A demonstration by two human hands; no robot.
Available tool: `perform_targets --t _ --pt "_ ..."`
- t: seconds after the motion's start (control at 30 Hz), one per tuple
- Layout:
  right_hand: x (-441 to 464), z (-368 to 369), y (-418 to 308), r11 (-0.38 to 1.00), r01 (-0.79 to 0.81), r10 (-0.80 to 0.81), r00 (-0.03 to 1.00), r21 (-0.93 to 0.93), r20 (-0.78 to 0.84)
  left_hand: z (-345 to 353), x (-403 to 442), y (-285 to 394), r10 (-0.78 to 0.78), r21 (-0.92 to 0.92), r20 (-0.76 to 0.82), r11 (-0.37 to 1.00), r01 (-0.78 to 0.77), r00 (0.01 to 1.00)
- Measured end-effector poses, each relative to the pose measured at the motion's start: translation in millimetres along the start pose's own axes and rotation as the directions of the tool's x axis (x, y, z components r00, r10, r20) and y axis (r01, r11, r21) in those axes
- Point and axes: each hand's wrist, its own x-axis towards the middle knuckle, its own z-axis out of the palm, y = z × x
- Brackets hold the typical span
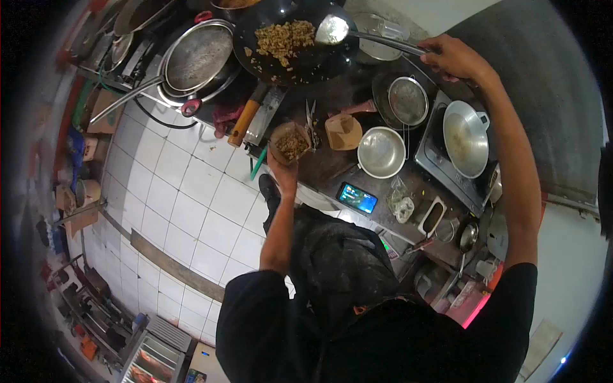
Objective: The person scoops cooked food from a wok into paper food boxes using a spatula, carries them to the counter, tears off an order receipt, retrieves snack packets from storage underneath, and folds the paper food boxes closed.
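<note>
My left hand [283, 177] is closed around a brown paper food box [276, 136], which holds crumbly brown food [292, 145] resembling fried rice. Closed on the long handle of a metal wok spatula [333, 29] is my right hand [454, 59]. The spatula's broad blade lies inside a black wok [338, 60], beside a heap of the same-looking brown food [284, 39]. The wok's wooden handle [246, 121] points toward the floor side, to the left of the box. A second, open paper box [343, 133] stands on the counter right of my left hand.
Kitchen scissors [311, 118], a metal pot [381, 153], a strainer [408, 101] and a lit phone [357, 198] crowd the counter. A pale pan [465, 138] sits on a portable stove [440, 169] at right. A large lidded pan [200, 57] stands left of the wok.
</note>
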Motion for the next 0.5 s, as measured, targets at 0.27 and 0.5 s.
perform_targets --t 0.27,0.5 --pt "44.4 -38.4 -27.1 0.966 0.029 0.049 0.955 -0.256 0.293 47.5 -50.4 6.5 -0.013 -0.044 0.571 0.998 0.046 0.821" --pt "68.7 -69.0 -45.8 0.987 0.012 0.050 0.925 -0.161 0.377 100.2 21.7 39.5 0.054 -0.049 0.609 0.998 -0.030 0.791"
